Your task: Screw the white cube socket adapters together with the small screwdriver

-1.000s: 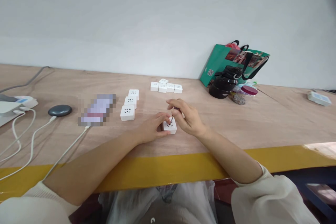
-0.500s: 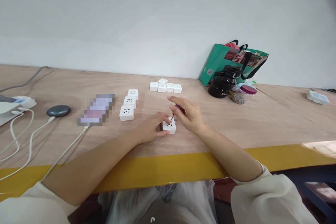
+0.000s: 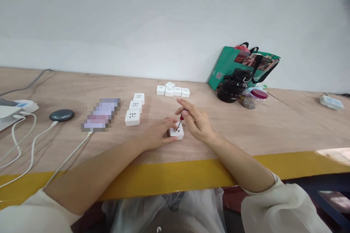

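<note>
Grips the red-handled screwdriver (image 3: 182, 117) at a tilt in the right hand (image 3: 198, 123), with its tip at the slotted face of the white socket (image 3: 179, 134), and clasps that socket in the left hand (image 3: 156, 134) on the wooden table (image 3: 235, 127), near the yellow edge strip (image 3: 169, 176).

Green bag (image 3: 225, 66) and black bottle (image 3: 231, 91) near the wall (image 3: 164, 25)

The bag stands behind the bottle; a purple-lidded jar (image 3: 259, 94) sits beside them. Far left, white cables (image 3: 33, 147) reach a blurred-out phone (image 3: 101, 114) and a dark oval device (image 3: 61, 115).
</note>
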A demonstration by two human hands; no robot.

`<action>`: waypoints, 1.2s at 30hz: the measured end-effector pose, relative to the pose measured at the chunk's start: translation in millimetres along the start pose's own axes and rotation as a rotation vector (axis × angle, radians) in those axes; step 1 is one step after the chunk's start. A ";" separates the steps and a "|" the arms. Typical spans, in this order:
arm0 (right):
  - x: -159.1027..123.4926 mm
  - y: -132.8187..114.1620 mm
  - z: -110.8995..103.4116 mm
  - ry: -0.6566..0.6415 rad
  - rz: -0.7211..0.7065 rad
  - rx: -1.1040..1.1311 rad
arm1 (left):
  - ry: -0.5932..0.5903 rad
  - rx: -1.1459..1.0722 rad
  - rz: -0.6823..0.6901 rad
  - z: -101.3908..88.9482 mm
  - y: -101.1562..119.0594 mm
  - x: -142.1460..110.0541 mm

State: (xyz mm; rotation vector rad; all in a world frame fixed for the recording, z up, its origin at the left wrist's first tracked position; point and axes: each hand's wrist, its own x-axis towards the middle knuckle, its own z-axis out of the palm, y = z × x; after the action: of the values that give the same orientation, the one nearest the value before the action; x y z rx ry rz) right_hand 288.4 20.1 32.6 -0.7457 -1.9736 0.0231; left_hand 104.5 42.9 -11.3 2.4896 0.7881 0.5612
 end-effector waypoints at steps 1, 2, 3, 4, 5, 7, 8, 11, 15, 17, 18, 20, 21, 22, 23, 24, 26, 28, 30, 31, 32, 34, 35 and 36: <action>-0.3 -0.1 -0.1 0.007 0.001 -0.012 | -0.005 0.006 -0.007 -0.4 0.6 -0.2; -0.5 -0.3 -0.1 0.017 -0.002 -0.028 | -0.011 0.012 -0.016 -1.1 1.3 -0.4; -0.7 -0.4 0.0 0.028 -0.009 -0.040 | -0.017 0.018 -0.024 -1.8 2.1 -0.7; -0.9 -0.6 0.0 0.032 -0.018 -0.042 | -0.021 0.024 -0.029 -2.5 2.9 -0.9; -1.2 -0.8 0.0 0.031 -0.020 -0.033 | -0.023 0.031 -0.028 -3.0 3.4 -1.1; -1.8 -0.9 -0.2 0.022 -0.007 -0.003 | -0.016 0.040 -0.014 -3.5 3.9 -1.3; -2.2 -0.9 -0.3 0.016 0.001 0.003 | -0.012 0.042 -0.008 -3.5 3.7 -1.4; -3.0 0.2 -0.5 0.025 0.006 -0.043 | -0.005 0.043 -0.009 -2.6 2.3 -1.4; -3.7 2.7 0.0 0.050 0.013 -0.044 | -0.005 0.041 -0.008 -1.8 1.1 -1.3; -3.8 3.4 0.1 0.054 0.019 -0.014 | -0.010 0.034 -0.013 -2.2 1.7 -1.3; -3.8 3.7 0.1 0.059 0.020 -0.015 | -0.014 0.030 -0.020 -2.6 2.2 -1.2; -3.8 4.3 -0.1 0.075 0.025 -0.051 | -0.018 0.026 -0.033 -3.4 3.3 -1.2; -4.0 4.7 -0.1 0.085 0.025 -0.069 | -0.017 0.025 -0.036 -3.8 3.8 -1.2; -4.2 5.3 -0.1 0.089 0.024 -0.074 | -0.016 0.022 -0.037 -4.1 4.1 -1.1; -4.6 5.9 0.0 0.089 0.022 -0.061 | -0.013 0.019 -0.034 -4.2 4.3 -1.1; -5.2 6.5 0.2 0.088 0.017 -0.033 | -0.011 0.015 -0.029 -4.2 4.2 -1.0; -6.3 7.3 0.6 0.082 0.008 0.038 | -0.008 0.008 -0.020 -3.9 3.7 -1.0; -6.8 7.5 0.9 0.084 0.021 0.058 | -0.004 0.012 -0.016 -3.5 3.2 -1.2; -6.5 7.0 1.0 0.090 0.050 0.004 | -0.005 0.025 -0.019 -3.4 3.0 -1.4; -6.1 6.6 0.9 0.091 0.063 -0.030 | -0.009 0.033 -0.023 -3.5 3.1 -1.5; -5.6 6.3 0.8 0.089 0.070 -0.052 | -0.014 0.041 -0.030 -3.7 3.4 -1.5; -4.8 5.8 0.4 0.077 0.069 -0.026 | -0.027 0.049 -0.042 -4.1 4.0 -1.3; -4.6 5.7 0.2 0.076 0.068 0.008 | -0.032 0.047 -0.046 -4.4 4.4 -1.1; -4.4 5.6 0.0 0.079 0.069 0.037 | -0.033 0.040 -0.048 -4.6 4.7 -0.9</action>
State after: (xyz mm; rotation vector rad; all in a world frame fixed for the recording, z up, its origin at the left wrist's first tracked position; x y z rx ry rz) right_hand 292.6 22.4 27.3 -0.7786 -1.8677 0.0705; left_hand 103.5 40.3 -5.3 2.5025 0.8513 0.4909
